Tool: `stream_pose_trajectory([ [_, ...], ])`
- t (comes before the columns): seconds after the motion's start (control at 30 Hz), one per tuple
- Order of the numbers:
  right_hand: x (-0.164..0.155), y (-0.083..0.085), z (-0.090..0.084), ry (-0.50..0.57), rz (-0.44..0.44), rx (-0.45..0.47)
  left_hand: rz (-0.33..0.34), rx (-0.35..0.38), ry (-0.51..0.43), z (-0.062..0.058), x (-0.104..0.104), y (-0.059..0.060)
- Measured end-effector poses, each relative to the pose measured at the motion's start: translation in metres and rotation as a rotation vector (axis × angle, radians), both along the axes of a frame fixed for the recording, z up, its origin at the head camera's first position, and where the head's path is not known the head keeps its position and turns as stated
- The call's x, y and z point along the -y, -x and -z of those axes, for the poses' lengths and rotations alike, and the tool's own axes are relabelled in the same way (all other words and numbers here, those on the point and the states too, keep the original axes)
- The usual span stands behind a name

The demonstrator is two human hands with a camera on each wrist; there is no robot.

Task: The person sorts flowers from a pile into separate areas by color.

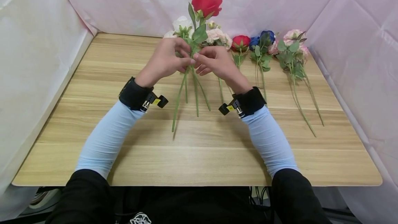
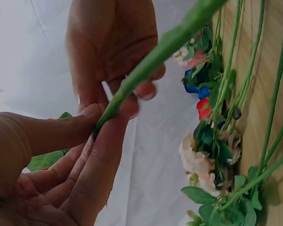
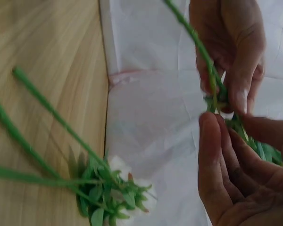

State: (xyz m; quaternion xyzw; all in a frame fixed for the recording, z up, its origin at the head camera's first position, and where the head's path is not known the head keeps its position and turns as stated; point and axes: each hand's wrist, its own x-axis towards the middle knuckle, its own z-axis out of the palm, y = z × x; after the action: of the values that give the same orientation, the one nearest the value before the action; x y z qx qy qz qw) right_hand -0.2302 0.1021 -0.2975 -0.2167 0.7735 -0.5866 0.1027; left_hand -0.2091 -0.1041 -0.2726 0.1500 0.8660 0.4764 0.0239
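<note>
A red rose (image 1: pixel 206 2) stands upright above my hands, its leafy green stem (image 2: pixel 151 66) between them. My left hand (image 1: pixel 169 56) pinches this stem between thumb and forefinger, as the left wrist view shows. Close beside it, my right hand (image 1: pixel 217 63) has curled fingers at the same spot, near the leaves (image 3: pixel 238 127). Whether it grips anything is hidden. A thin white strip (image 2: pixel 107 90) shows against the stem between the hands; what it is cannot be told. Beyond my left hand lie white flowers (image 1: pixel 182 24) with green stems on the table.
Along the table's back lie cream-pink flowers (image 1: pixel 217 36), a second red rose (image 1: pixel 240 41), blue flowers (image 1: pixel 266 37) and pink flowers (image 1: pixel 293 37), stems toward me. A wooden table (image 1: pixel 192 158) spans the space, with white cloth (image 1: pixel 130 6) behind and at both sides.
</note>
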Motion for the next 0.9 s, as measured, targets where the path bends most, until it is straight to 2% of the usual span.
stream_pose_trajectory([
  [0.13,0.003,-0.003,-0.001,0.067,0.030,0.004,0.010,0.002,-0.043,0.004,-0.004,-0.001],
  [0.33,0.006,-0.006,0.000,0.100,0.096,0.011,0.005,0.004,-0.076,0.009,-0.008,0.000],
  [0.57,0.010,-0.008,0.002,0.107,0.173,-0.003,-0.001,-0.002,-0.053,0.012,-0.011,-0.001],
  [0.7,0.010,-0.008,0.003,0.083,0.180,-0.020,0.011,0.000,-0.040,0.014,-0.012,-0.002],
  [0.9,0.002,-0.001,0.008,0.147,0.153,0.028,0.039,0.035,-0.055,0.016,-0.010,-0.001],
])
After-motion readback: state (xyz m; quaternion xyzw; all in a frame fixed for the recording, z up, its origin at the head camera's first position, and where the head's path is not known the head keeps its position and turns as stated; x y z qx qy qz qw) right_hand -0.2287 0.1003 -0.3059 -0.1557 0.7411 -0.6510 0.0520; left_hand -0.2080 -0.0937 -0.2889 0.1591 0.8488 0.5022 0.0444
